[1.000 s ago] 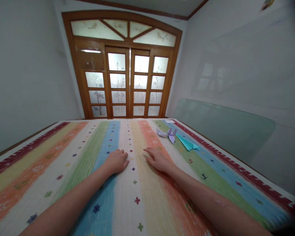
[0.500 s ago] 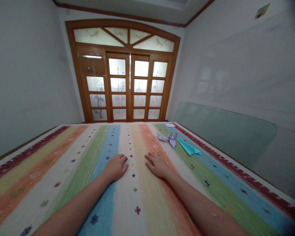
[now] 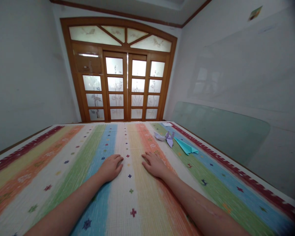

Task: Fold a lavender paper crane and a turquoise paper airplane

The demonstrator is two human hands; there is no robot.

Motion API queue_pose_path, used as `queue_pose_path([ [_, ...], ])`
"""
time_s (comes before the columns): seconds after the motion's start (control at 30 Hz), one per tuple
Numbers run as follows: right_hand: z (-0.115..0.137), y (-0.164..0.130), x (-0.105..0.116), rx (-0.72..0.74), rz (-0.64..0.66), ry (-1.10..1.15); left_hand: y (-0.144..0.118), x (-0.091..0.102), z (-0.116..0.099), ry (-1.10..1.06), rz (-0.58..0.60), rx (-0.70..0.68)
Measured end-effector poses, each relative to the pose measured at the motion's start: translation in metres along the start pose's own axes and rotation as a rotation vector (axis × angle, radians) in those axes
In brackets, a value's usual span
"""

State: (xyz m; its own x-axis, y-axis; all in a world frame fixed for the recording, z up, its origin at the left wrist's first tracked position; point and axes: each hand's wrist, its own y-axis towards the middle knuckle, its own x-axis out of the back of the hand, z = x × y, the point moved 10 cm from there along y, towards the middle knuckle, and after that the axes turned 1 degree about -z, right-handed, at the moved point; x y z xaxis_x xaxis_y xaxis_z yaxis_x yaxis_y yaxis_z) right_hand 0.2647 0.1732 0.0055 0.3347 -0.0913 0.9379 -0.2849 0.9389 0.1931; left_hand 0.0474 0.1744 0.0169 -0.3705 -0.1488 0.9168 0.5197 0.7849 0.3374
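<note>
My left hand lies palm down on the striped tablecloth, over its blue and white bands, fingers stretched out and nothing in them. Opposite it, my right hand rests palm down on the yellow and orange bands, its fingers slightly apart and holding nothing. Beyond the right hand sit folded papers: a purple origami piece, a pale folded paper boat touching or close beside it, and a turquoise paper plane to their right. Neither hand touches them.
A small white paper lies at the far right edge of the table. Along the right side stands a pale green glass panel against the wall. Wooden doors with glass panes are behind the table's far edge.
The whole view has shifted slightly, so everything appears a little further left. Both hands stay resting in the same places on the cloth, and the folded papers have not moved.
</note>
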Motion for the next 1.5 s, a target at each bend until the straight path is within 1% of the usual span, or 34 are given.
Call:
queue_pose_path([
  [0.17, 0.002, 0.0, 0.002, -0.009, -0.006, -0.008, 0.0, -0.001, 0.002, -0.008, 0.002, 0.009],
  [0.5, 0.001, 0.001, 0.0, -0.016, -0.001, -0.013, 0.001, 0.0, 0.0, -0.009, 0.01, 0.008],
  [0.87, -0.003, 0.008, -0.008, -0.01, 0.043, -0.017, 0.002, -0.001, 0.0, -0.005, -0.007, 0.006],
  [1.07, -0.004, 0.006, -0.004, -0.012, 0.012, -0.023, 0.002, -0.001, 0.0, 0.004, -0.017, 0.005],
  [1.37, -0.003, 0.006, 0.001, -0.001, -0.051, -0.038, 0.003, -0.003, 0.003, -0.002, 0.003, 0.023],
  [1.5, -0.012, 0.01, 0.004, -0.024, -0.069, -0.064, 0.003, -0.002, 0.002, -0.009, 0.009, 0.026],
])
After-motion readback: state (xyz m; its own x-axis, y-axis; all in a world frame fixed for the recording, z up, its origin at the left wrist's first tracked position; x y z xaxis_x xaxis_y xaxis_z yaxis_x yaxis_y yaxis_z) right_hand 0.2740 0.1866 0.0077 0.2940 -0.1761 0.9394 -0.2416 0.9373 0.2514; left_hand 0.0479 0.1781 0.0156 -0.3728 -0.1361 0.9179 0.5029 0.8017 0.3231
